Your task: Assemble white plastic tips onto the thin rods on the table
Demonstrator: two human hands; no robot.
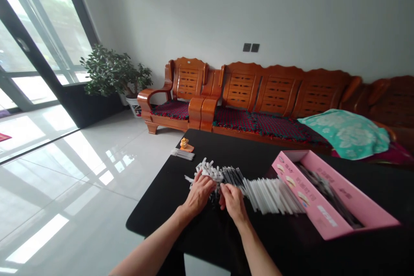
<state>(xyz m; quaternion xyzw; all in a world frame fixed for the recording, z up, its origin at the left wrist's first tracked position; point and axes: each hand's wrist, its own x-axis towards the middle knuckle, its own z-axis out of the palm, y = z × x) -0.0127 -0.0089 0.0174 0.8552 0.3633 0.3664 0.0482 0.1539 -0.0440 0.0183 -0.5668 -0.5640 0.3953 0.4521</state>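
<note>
My left hand (201,190) rests at the near side of a heap of small white cap-like pieces (207,169), with its fingers bent and drawn together. Close to its right, my right hand (233,200) is closed with thumb and fingers curled in a pinch. Whatever either hand grips is hidden or too small to name. Beyond the right hand lies a row of thin dark sticks with pale ends (233,175), resembling pen refills. A row of white translucent tubes (271,196) spreads to the right of that hand.
A long pink box (310,207) containing dark thin items stands right on the black table (168,198). Clear sticks (183,154) and a small orange figurine (185,143) lie at the far left corner. Behind are a wooden sofa (241,88) and a potted plant (132,101).
</note>
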